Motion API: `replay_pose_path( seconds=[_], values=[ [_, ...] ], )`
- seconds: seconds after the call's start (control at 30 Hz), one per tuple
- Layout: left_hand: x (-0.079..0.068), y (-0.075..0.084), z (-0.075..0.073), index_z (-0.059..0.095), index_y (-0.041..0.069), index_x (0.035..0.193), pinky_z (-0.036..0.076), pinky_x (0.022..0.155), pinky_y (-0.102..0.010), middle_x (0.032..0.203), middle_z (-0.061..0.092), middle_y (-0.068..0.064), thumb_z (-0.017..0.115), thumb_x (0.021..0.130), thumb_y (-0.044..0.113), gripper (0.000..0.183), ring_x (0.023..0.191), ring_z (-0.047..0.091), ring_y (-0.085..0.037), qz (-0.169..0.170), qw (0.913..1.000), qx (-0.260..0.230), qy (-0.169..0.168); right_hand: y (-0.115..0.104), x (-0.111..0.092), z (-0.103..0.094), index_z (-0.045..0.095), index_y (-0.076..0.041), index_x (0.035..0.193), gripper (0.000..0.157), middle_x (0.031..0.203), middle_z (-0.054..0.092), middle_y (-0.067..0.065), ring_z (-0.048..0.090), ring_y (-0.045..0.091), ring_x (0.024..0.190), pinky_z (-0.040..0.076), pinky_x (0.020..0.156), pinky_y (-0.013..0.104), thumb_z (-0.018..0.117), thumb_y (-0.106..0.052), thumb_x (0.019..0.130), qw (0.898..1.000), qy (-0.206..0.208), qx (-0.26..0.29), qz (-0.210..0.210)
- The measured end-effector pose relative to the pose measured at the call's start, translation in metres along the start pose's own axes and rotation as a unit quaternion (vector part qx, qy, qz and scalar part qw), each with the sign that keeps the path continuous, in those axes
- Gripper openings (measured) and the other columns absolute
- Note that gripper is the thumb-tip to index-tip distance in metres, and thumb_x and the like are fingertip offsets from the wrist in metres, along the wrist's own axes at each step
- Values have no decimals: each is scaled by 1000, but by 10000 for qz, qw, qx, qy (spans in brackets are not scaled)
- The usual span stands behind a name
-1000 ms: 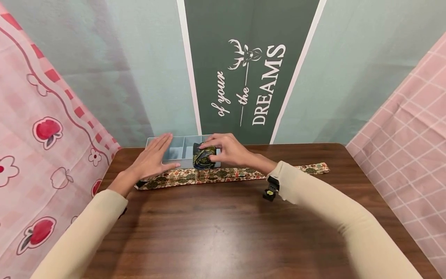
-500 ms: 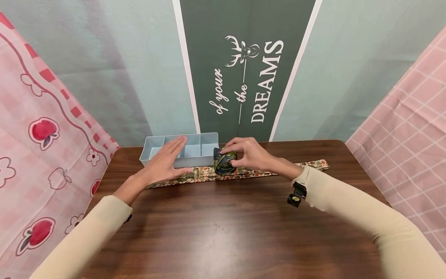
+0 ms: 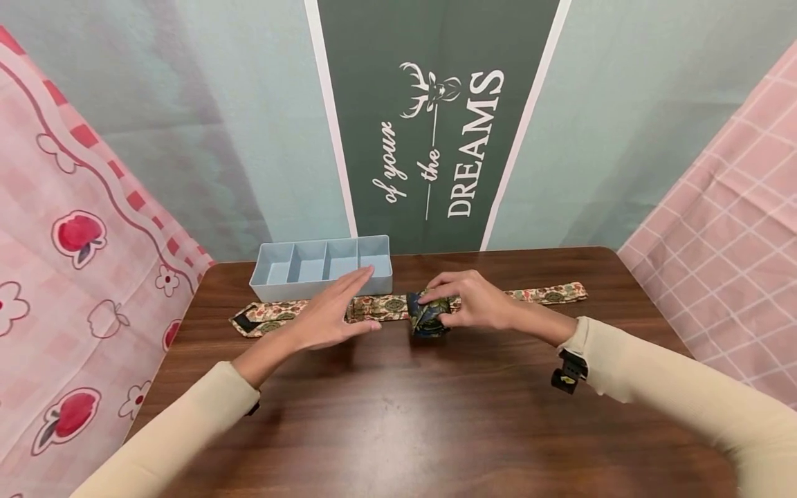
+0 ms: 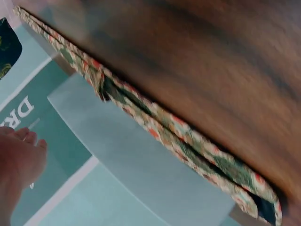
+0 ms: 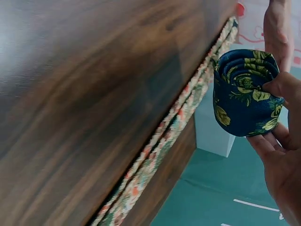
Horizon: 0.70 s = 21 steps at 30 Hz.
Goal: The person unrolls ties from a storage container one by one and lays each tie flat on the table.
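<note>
My right hand (image 3: 478, 301) grips a rolled-up necktie (image 3: 427, 319) between thumb and fingers, over the middle of the table. Dark blue with yellow flowers, the roll (image 5: 245, 110) shows its spiral end in the right wrist view. My left hand (image 3: 333, 309) is apart from it, fingers straight and thumb spread, with nothing in its grasp. Below both hands a second necktie (image 3: 548, 296), cream with a red and green floral print, lies lengthwise across the table. Its dark-lined tip (image 3: 245, 321) points left. The left hand covers part of this tie in the head view.
Behind the flat tie stands a light blue box (image 3: 320, 289) with several compartments, close to the table's back edge. The brown wooden table (image 3: 386, 415) stretches toward me. Fabric hangs at the back (image 3: 280, 138) and on both sides.
My right hand has carried the rolled necktie from over the box, rightward and toward me. My left hand has left the box's left side, also moving right and nearer, uncovering the compartments.
</note>
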<state>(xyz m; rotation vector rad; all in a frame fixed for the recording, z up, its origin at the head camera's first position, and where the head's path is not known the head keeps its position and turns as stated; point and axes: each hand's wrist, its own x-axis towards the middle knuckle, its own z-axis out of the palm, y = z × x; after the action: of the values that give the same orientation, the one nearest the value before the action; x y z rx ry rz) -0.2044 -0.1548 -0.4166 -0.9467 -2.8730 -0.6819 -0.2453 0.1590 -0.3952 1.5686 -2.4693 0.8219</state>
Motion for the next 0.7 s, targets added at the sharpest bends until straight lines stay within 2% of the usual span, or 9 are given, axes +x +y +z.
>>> replay_pose_path(
  seconds=[0.17, 0.3, 0.43, 0.47, 0.53, 0.7],
  values=[
    [1, 13, 12, 10, 22, 159, 29, 113, -51, 161, 25, -7, 59, 85, 68, 100, 145, 29, -29, -154, 9997, -177, -55, -2, -17, 0, 76, -18, 109, 38, 109, 69, 3, 67, 11, 88, 49, 63, 23, 72, -6, 73, 9998, -72, -127, 112],
    [2, 23, 23, 15, 21, 158, 30, 112, -51, 160, 27, -6, 61, 84, 68, 99, 143, 32, -29, -282, 9989, -357, -77, 0, -31, 0, 76, -17, 109, 39, 110, 69, 7, 63, 7, 68, 42, 51, 19, 72, -5, 73, 9995, -147, -131, 238],
    [6, 35, 35, 19, 20, 158, 29, 112, -54, 161, 25, -2, 63, 84, 64, 97, 143, 33, -30, -356, 9978, -530, -166, 3, -42, 3, 76, -17, 110, 38, 109, 69, 6, 59, 5, 61, 40, 51, 17, 74, -6, 73, 9991, -165, -143, 364],
    [8, 38, 38, 20, 20, 158, 29, 112, -54, 161, 24, -1, 64, 84, 64, 96, 142, 34, -30, -368, 9976, -554, -205, 3, -45, 4, 76, -17, 110, 38, 109, 69, 5, 60, 5, 61, 41, 52, 17, 74, -6, 73, 9991, -159, -147, 370],
    [12, 45, 44, 22, 18, 157, 30, 112, -53, 160, 25, -1, 66, 85, 60, 94, 142, 35, -29, -350, 9967, -679, -259, 4, -49, 7, 76, -17, 109, 38, 108, 69, 2, 64, 6, 73, 47, 58, 20, 74, -8, 73, 9991, -134, -228, 331],
    [22, 58, 59, 26, 13, 156, 33, 112, -45, 157, 34, -9, 69, 85, 54, 92, 140, 38, -27, -142, 9957, -836, -363, 6, -55, 14, 76, -18, 108, 37, 108, 68, 0, 65, 10, 94, 54, 72, 29, 76, -10, 72, 9989, -114, -384, 231]
  ],
)
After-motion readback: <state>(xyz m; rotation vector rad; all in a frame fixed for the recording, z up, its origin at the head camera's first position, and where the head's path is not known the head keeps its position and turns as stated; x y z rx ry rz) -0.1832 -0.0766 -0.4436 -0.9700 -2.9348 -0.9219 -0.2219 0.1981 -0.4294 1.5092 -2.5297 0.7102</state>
